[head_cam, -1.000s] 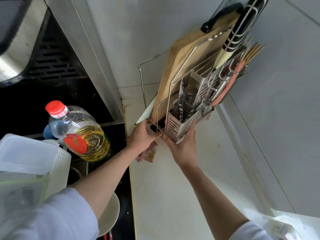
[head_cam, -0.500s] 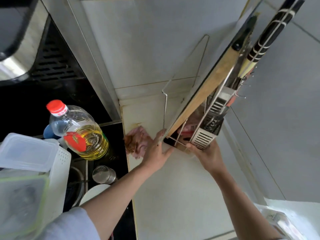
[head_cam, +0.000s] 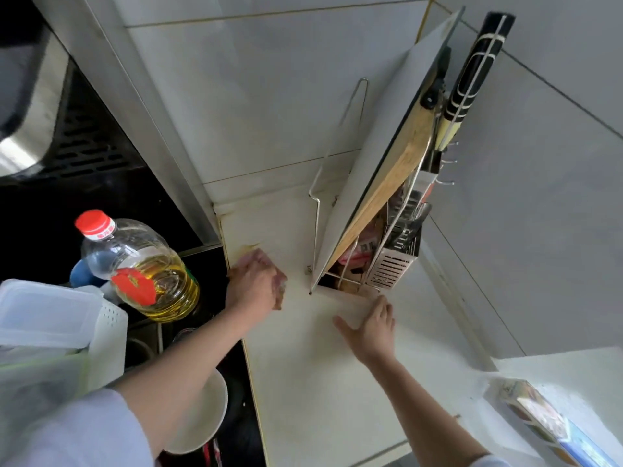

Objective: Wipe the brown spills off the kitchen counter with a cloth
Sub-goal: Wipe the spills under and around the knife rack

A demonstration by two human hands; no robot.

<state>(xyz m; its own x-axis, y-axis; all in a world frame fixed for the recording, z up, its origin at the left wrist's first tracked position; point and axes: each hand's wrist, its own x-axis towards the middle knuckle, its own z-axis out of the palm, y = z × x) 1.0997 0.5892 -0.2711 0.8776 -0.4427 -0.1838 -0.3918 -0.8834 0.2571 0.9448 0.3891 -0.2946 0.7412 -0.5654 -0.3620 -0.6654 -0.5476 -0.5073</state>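
The left hand (head_cam: pixel 251 286) presses the pinkish cloth (head_cam: pixel 266 264) onto the desk (head_cam: pixel 323 382) beside the stove edge, over a brown spill (head_cam: pixel 248 248), while the right hand (head_cam: pixel 372 326) lies open, fingers straight, by the rack (head_cam: pixel 357 237), seemingly steadying.

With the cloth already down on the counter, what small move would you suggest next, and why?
Probably push the cloth a little toward the back wall: the left hand presses it just short of the brown smear near the counter edge, while the right hand rests flat by the rack.
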